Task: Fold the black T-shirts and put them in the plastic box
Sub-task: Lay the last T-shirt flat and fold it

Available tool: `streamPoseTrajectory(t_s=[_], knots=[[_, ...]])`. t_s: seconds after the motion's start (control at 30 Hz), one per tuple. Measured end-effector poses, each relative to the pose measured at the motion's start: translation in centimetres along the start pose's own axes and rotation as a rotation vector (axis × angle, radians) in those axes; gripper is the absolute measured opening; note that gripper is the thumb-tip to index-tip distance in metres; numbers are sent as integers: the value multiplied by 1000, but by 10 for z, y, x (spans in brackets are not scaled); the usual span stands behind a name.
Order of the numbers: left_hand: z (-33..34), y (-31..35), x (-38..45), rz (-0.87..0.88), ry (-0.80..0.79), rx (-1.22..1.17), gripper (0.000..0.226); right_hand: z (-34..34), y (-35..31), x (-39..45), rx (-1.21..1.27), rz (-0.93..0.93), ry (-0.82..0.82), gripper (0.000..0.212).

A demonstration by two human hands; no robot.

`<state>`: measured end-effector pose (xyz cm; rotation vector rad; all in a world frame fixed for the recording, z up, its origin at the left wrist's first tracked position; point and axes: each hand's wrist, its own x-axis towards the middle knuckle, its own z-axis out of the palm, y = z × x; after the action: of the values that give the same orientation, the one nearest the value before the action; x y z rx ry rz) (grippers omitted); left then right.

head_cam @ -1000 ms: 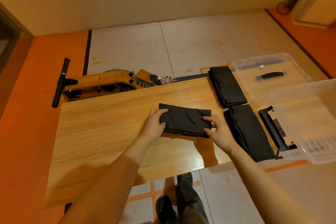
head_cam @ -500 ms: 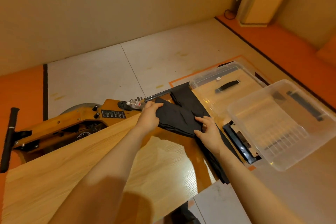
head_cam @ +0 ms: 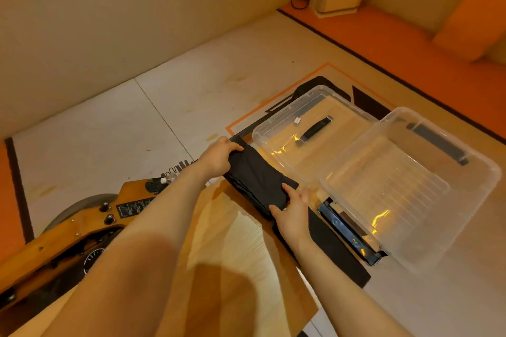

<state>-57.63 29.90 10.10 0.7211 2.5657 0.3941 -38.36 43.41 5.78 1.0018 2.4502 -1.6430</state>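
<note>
We find two clear plastic pieces at the right end of the wooden table (head_cam: pixel 241 262). The nearer, deeper one is the plastic box (head_cam: pixel 410 191); through its walls we see no cloth inside. The shallower piece behind it, the lid (head_cam: pixel 309 128), bears a black handle (head_cam: pixel 315 130) and likewise carries no cloth.

The folded black T-shirt (head_cam: pixel 260 180) is held at the table's right edge, just beside the box and outside it. The left hand (head_cam: pixel 217 159) grips its far end, fingers curled over the fabric. The right hand (head_cam: pixel 293 212) holds the near end, thumb on top and fingers beneath. Another black garment (head_cam: pixel 336 252) lies along the table edge below the right wrist, touching the box's side.
</note>
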Motion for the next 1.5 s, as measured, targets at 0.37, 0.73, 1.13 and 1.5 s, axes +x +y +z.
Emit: streamPoseTrajectory(t_s=[0.37, 0.73, 1.13, 1.5], knots=[[18, 1, 46, 80, -103, 86, 65, 20, 5, 12, -1, 149, 71, 68], [35, -14, 54, 40, -146, 137, 64, 31, 13, 18, -66, 163, 62, 68], [67, -8, 29, 299, 32, 398, 67, 38, 19, 24, -68, 185, 78, 69], [88, -25, 33, 191, -131, 410, 73, 41, 32, 25, 11, 193, 105, 85]])
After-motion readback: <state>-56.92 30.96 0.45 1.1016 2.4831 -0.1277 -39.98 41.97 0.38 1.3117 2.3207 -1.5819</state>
